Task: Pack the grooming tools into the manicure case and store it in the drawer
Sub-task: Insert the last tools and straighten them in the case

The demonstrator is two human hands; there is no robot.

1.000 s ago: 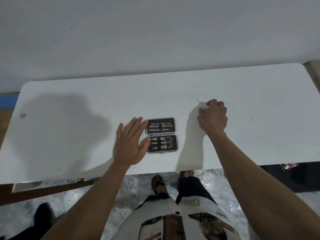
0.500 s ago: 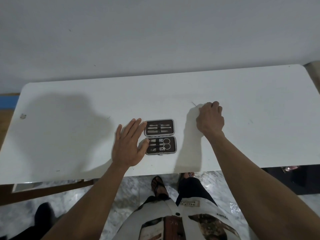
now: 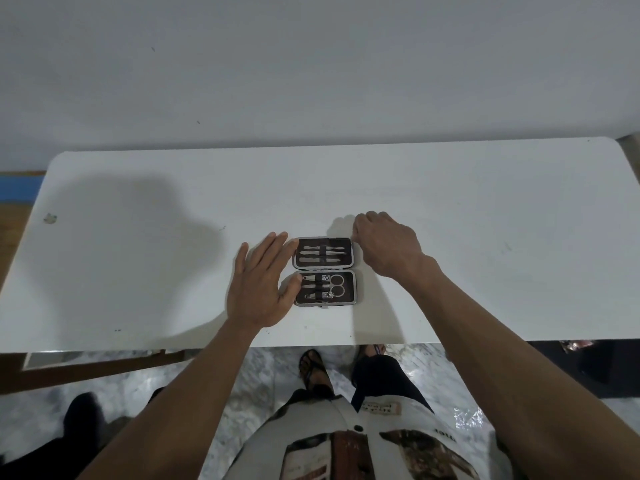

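The manicure case (image 3: 355, 287) lies opened flat near the front edge of the white table (image 3: 485, 237). Its far half holds three slim metal tools (image 3: 322, 253). Its near half holds scissors (image 3: 337, 285) and clippers (image 3: 320, 295). My left hand (image 3: 259, 282) rests flat beside the case, fingers spread, with the thumb touching the near half's left edge. My right hand (image 3: 384, 244) is curled at the far half's right corner, pinching a thin metal tool (image 3: 341, 238) whose shaft lies along that half's top edge. No drawer is in view.
A plain wall stands behind the table. A small mark (image 3: 50, 218) sits near the table's left end. Below the front edge are a marble floor, my sandalled feet (image 3: 311, 370) and a wooden frame (image 3: 86, 370) at the left.
My right hand has carried the thin tool leftward from the bare table to the far right corner of the case. My left hand has stayed beside the case.
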